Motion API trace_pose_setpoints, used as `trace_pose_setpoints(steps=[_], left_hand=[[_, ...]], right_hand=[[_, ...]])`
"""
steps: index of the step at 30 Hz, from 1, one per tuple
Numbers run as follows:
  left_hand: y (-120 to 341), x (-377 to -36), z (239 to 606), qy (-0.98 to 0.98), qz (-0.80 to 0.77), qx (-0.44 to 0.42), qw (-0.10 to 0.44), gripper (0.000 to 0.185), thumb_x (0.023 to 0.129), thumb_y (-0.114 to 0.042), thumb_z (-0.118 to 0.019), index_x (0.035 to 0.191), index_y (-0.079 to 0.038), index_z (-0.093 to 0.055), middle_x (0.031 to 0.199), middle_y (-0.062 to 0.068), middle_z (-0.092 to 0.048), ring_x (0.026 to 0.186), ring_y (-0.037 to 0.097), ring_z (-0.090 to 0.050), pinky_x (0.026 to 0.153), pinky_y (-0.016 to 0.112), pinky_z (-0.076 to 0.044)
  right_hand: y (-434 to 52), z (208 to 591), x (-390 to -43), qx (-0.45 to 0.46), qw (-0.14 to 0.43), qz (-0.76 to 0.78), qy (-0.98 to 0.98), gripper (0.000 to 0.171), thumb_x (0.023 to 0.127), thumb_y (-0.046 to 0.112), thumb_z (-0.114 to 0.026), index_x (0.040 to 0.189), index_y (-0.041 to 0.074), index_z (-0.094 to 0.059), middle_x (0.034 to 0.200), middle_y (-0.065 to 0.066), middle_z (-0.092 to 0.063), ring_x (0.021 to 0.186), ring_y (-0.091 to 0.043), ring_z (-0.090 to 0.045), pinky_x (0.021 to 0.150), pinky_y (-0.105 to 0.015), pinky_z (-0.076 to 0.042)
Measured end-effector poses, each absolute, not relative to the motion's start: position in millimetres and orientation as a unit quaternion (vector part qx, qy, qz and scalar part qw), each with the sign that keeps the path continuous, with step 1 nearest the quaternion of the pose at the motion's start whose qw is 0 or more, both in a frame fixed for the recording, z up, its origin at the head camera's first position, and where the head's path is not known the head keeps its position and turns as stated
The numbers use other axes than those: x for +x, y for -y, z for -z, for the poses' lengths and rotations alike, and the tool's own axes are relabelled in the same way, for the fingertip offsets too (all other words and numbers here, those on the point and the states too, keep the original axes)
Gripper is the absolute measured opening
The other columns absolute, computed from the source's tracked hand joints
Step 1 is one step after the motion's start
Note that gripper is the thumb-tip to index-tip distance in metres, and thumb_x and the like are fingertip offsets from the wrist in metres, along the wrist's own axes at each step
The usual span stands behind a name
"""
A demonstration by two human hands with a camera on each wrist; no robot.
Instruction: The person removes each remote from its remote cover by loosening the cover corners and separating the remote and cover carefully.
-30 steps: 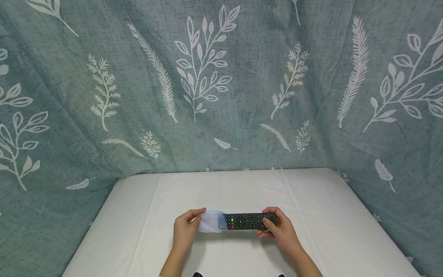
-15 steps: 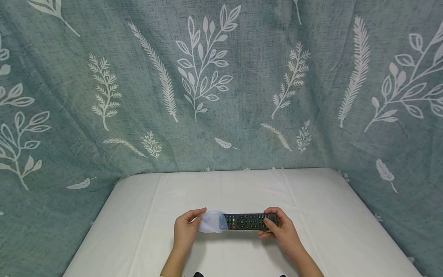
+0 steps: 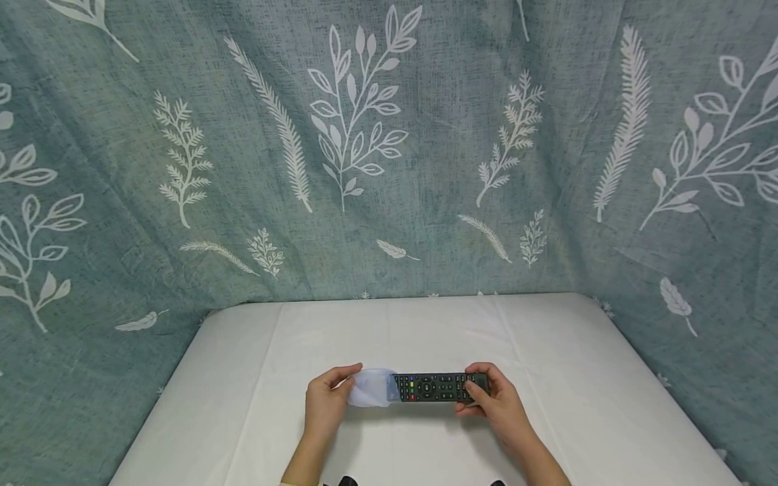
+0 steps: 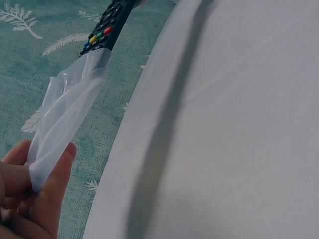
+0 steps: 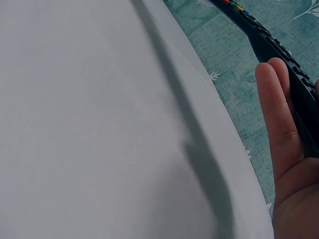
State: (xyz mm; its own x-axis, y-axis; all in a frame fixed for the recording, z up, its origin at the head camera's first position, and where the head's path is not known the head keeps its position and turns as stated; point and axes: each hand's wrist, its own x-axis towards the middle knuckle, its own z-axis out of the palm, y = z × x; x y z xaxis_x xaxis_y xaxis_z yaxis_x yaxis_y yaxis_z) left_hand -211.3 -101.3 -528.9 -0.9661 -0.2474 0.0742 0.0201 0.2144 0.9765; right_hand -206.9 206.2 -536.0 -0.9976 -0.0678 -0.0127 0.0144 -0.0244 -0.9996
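Note:
A black remote control (image 3: 434,387) with coloured buttons is held level above the white table. Its left end sits inside a translucent whitish plastic sleeve (image 3: 371,388). My left hand (image 3: 326,401) pinches the sleeve's far left end between thumb and fingers; in the left wrist view the sleeve (image 4: 70,104) looks creased and stretched from that hand (image 4: 37,194) to the remote (image 4: 107,27). My right hand (image 3: 495,398) grips the remote's right end, thumb on the button face. The right wrist view shows fingers (image 5: 276,114) along the remote's underside.
The white tabletop (image 3: 389,337) lies below both hands, with their shadows on it. A green curtain (image 3: 389,148) with white leaf prints hangs behind and at both sides. Two small dark objects (image 3: 348,481) show at the bottom edge.
The right hand and the remote have shifted very slightly right, so a little more of the remote shows outside the sleeve. The left hand stays nearly still.

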Motion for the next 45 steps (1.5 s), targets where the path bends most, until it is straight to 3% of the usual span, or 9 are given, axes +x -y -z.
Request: trace_pose_setpoints(steps=[9,15,21,23,27,35,45], left_hand=[[104.2,-213.0,524.4,0.777,0.615,0.069,0.111,0.029,0.087,0.007,-0.065,0.102,-0.013,-0.079,0.117,0.01,-0.074,0.103,0.024,-0.068,0.062,0.018,-0.053],[115.4,-216.7,524.7,0.781,0.596,0.106,0.152,0.028,0.087,0.007,-0.065,0.101,-0.013,-0.079,0.116,0.009,-0.075,0.121,0.029,-0.065,0.084,0.026,-0.06],[120.4,-219.2,525.7,0.777,0.604,0.109,0.137,0.026,0.089,0.005,-0.065,0.103,-0.013,-0.079,0.118,0.009,-0.074,0.118,0.029,-0.065,0.07,0.017,-0.055],[119.0,-219.2,526.1,0.779,0.603,0.109,0.134,0.026,0.089,0.004,-0.065,0.103,-0.013,-0.079,0.116,0.008,-0.075,0.118,0.028,-0.064,0.071,0.019,-0.055],[117.6,-219.4,526.7,0.782,0.597,0.116,0.136,0.025,0.088,0.002,-0.066,0.101,-0.015,-0.08,0.114,0.006,-0.076,0.124,0.029,-0.062,0.087,0.033,-0.059],[116.8,-221.0,527.9,0.783,0.598,0.111,0.133,0.024,0.088,0.003,-0.066,0.101,-0.013,-0.079,0.113,0.007,-0.076,0.126,0.031,-0.061,0.097,0.045,-0.056],[116.2,-221.8,533.9,0.777,0.618,0.08,0.087,0.021,0.089,0.001,-0.066,0.106,-0.007,-0.077,0.121,0.014,-0.072,0.122,0.034,-0.063,0.09,0.036,-0.059]], right_hand=[[-207.1,533.1,-208.6,0.001,0.035,0.701,-0.712,0.037,0.098,0.006,-0.06,0.131,0.0,-0.044,0.117,-0.018,-0.06,0.074,-0.026,-0.074,0.073,-0.039,-0.063],[-224.8,533.6,-210.1,0.02,-0.006,0.697,-0.717,0.034,0.1,0.006,-0.056,0.131,0.001,-0.043,0.121,-0.014,-0.055,0.075,-0.024,-0.074,0.074,-0.039,-0.063],[-230.3,538.7,-209.9,0.028,0.001,0.698,-0.716,0.037,0.101,0.008,-0.056,0.134,0.001,-0.041,0.125,-0.015,-0.051,0.077,-0.024,-0.075,0.076,-0.04,-0.062],[-227.5,539.5,-210.3,0.03,0.008,0.698,-0.715,0.037,0.101,0.007,-0.055,0.135,0.002,-0.041,0.127,-0.018,-0.051,0.079,-0.026,-0.075,0.077,-0.04,-0.062],[-226.5,540.5,-210.7,0.036,-0.002,0.699,-0.714,0.036,0.101,0.006,-0.055,0.134,0.002,-0.042,0.126,-0.018,-0.052,0.077,-0.025,-0.074,0.075,-0.04,-0.063],[-228.3,541.7,-211.1,0.038,-0.003,0.705,-0.708,0.039,0.099,0.01,-0.059,0.132,-0.001,-0.041,0.122,-0.016,-0.054,0.075,-0.023,-0.074,0.076,-0.04,-0.063],[-225.2,543.3,-213.4,0.056,0.0,0.698,-0.714,0.036,0.1,0.004,-0.055,0.134,0.001,-0.041,0.127,-0.02,-0.051,0.077,-0.023,-0.074,0.077,-0.039,-0.062]])
